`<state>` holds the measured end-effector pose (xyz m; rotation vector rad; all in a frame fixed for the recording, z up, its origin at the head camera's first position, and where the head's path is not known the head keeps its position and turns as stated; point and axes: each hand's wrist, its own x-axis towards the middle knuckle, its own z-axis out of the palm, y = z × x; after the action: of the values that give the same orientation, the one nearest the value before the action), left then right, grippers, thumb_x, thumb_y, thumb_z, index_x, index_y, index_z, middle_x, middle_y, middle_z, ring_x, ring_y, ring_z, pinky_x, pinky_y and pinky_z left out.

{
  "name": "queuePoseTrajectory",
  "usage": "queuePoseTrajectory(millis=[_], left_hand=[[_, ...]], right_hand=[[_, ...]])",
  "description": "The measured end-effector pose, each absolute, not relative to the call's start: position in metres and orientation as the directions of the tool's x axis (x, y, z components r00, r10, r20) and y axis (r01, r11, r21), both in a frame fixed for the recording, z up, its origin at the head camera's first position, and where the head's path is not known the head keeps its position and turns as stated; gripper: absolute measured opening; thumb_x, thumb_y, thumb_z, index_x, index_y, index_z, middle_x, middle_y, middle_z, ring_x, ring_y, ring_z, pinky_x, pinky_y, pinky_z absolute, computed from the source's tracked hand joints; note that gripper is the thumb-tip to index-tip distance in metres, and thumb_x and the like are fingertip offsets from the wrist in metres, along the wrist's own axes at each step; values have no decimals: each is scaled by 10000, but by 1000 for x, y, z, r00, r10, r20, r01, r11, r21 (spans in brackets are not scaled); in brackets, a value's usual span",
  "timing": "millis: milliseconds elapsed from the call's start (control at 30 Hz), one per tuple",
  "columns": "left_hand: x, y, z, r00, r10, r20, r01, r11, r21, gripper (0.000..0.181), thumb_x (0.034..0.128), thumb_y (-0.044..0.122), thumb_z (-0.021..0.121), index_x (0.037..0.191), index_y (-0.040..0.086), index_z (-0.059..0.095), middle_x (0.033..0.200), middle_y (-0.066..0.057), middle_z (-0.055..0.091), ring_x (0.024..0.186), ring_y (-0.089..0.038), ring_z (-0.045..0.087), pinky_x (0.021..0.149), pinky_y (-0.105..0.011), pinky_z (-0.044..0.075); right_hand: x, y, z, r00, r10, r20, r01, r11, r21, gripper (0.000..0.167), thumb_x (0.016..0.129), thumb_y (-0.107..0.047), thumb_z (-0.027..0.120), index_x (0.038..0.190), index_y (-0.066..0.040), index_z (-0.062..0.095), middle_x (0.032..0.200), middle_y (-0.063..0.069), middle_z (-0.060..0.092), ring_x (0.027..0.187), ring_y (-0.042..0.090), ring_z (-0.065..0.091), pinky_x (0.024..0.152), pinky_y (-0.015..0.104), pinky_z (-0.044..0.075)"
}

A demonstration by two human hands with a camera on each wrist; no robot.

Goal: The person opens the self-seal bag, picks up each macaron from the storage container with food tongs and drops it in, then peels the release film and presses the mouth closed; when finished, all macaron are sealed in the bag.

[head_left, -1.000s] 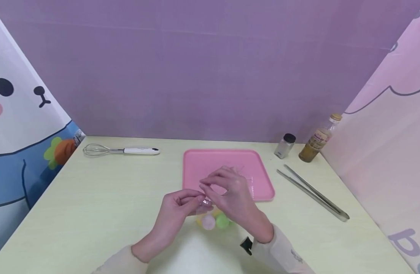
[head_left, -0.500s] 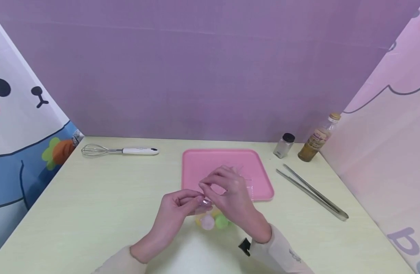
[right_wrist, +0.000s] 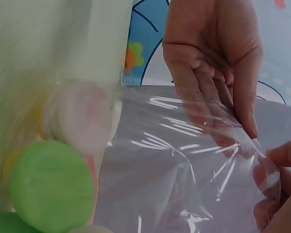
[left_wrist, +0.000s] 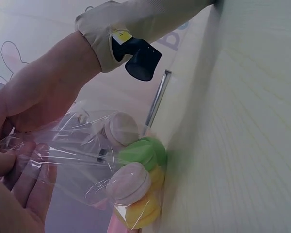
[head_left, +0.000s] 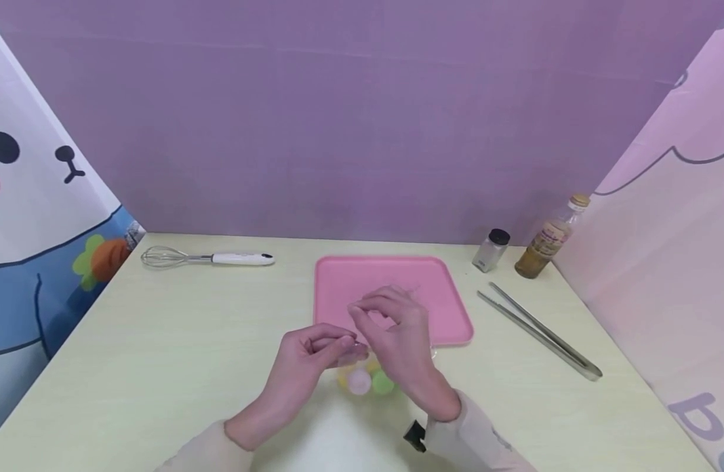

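A clear plastic bag (right_wrist: 169, 160) holds several round macarons: pale pink (left_wrist: 129, 183), green (right_wrist: 52, 186) and yellow (left_wrist: 139, 211). They sit low in the bag, close to the tabletop. My left hand (head_left: 311, 354) pinches the upper edge of the bag between thumb and fingers. Across from it, my right hand (head_left: 400, 331) has thumb and forefinger together at the bag's top edge, as the right wrist view shows. The film stretches between the two hands and down to the macarons. In the head view the right hand covers part of the bag.
Behind the hands lies a pink tray (head_left: 332, 275). A whisk (head_left: 208, 259) is at the back left. Tongs (head_left: 539, 331), a small black-capped jar (head_left: 490, 250) and a bottle of brownish liquid (head_left: 551, 237) stand or lie to the right. A purple backdrop (head_left: 362, 131) closes off the back.
My right hand has shifted slightly, its fingertips drawing a little away from the left hand's. The film seen over the tray beside the right hand has dropped lower. The left hand stays almost still.
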<state>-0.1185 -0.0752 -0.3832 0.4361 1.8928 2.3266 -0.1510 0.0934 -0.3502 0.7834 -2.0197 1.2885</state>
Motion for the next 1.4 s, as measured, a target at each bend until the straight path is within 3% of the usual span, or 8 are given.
queuePoseTrajectory(millis=[267,500,733,967,1233,1400], left_hand=[[-119,-74,-385,-944,271,190,132,-219,967,265,984,126,671,1099,-112,657,995,-177,748,925,-293,737,874,-406,559],[-118,-74,-385,-944,271,186,127,-221,967,222,982,132,677,1076,-69,681,991,-180,748,925,-295,737,874,-410,560],[-117,-73,-384,-960,254,120,76,-176,981,220,962,141,707,1071,-50,702,967,-157,755,928,-272,738,865,-382,565],[-117,-74,-381,-962,241,131,84,-195,977,233,965,146,702,1067,-64,689,977,-172,752,928,-288,737,864,-393,566],[-117,-75,-379,-966,228,123,75,-209,975,229,971,140,692,1064,-69,679,991,-180,748,927,-289,737,877,-404,561],[-118,-76,-380,-969,214,124,77,-218,973,226,970,139,693,1056,-69,676,989,-185,746,922,-286,736,883,-404,558]], right_hand=[[-146,88,-353,-644,-61,763,-735,324,-595,76,839,11,782,849,-64,779,819,2,718,754,166,596,709,306,471],[-143,87,-355,-700,-12,714,-689,273,-671,61,872,-19,776,877,-79,786,823,-26,706,749,155,555,721,269,434],[-139,88,-347,-746,58,663,-644,192,-741,48,924,-67,742,919,-52,787,790,27,678,747,161,532,721,256,433],[-139,92,-342,-734,109,671,-655,150,-741,52,910,-15,735,927,-22,783,838,68,721,814,170,617,771,278,458],[-142,103,-336,-734,200,649,-645,96,-758,81,929,-21,714,969,31,762,865,66,727,780,184,617,682,249,481],[-143,110,-327,-726,297,620,-644,23,-765,121,930,-35,725,992,64,754,896,95,740,834,192,651,741,258,518]])
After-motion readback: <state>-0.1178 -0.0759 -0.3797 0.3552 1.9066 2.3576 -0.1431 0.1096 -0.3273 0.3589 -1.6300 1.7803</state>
